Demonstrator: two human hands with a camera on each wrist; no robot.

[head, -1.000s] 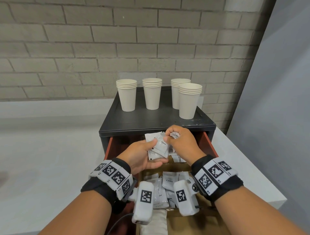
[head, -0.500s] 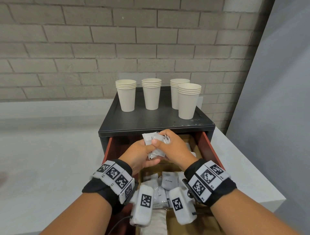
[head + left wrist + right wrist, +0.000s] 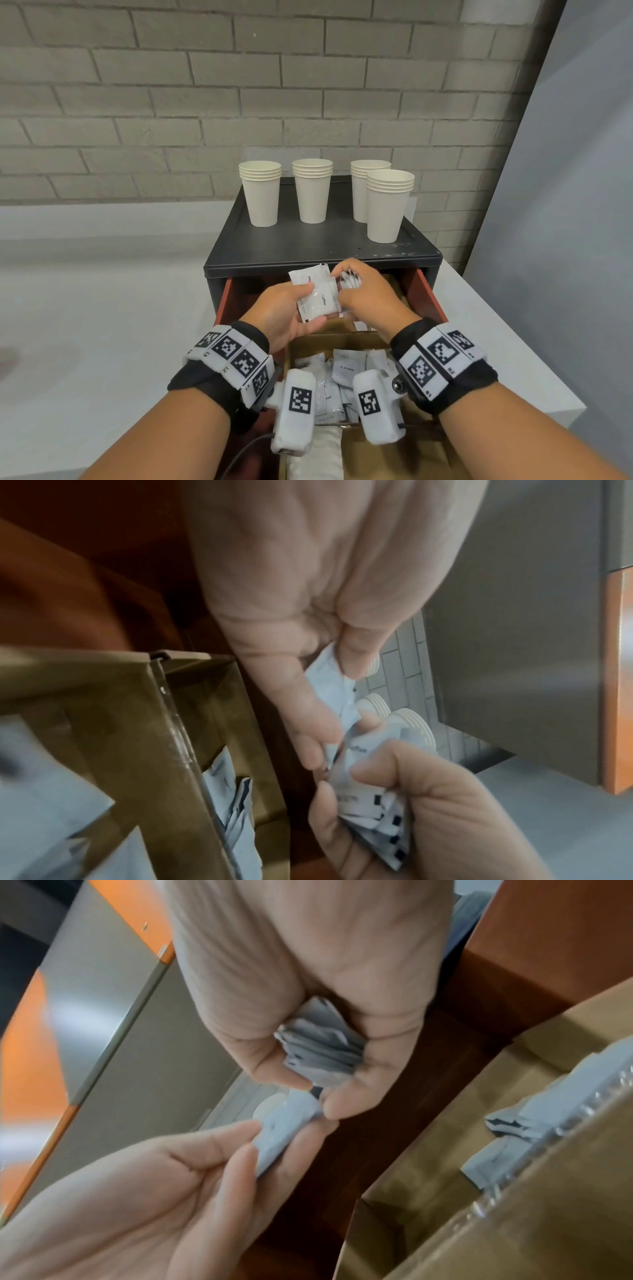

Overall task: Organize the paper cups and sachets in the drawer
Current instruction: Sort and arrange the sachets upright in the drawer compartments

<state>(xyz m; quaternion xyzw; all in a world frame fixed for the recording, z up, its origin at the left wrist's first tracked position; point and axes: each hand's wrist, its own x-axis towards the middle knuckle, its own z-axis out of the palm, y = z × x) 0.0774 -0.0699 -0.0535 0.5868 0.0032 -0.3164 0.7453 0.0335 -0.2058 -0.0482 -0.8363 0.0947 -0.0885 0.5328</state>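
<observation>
Above the back of the open drawer [image 3: 423,291], my left hand [image 3: 308,305] pinches a few white coffee sachets [image 3: 320,296] between thumb and fingers. In the left wrist view, that left hand [image 3: 329,696] grips these coffee sachets [image 3: 330,680]. My right hand [image 3: 346,284] is curled round a bundle of sachets [image 3: 351,281] and touches the left hand's sachets. The right wrist view shows that right hand [image 3: 318,1096] around the bundle [image 3: 322,1047]. Several stacks of paper cups [image 3: 312,192] stand on the black cabinet top [image 3: 318,243].
Brown cardboard dividers [image 3: 342,339] split the drawer into compartments. Cream sachets [image 3: 346,368] fill the compartment under my wrists, and more sachets [image 3: 236,804] stand in the one behind it. A brick wall [image 3: 205,102] rises behind, and a white counter [image 3: 85,325] lies on both sides.
My right hand moved left against the left hand's sachets, then drew back a little to the right. Both hands stay over the rear of the drawer with their sachets.
</observation>
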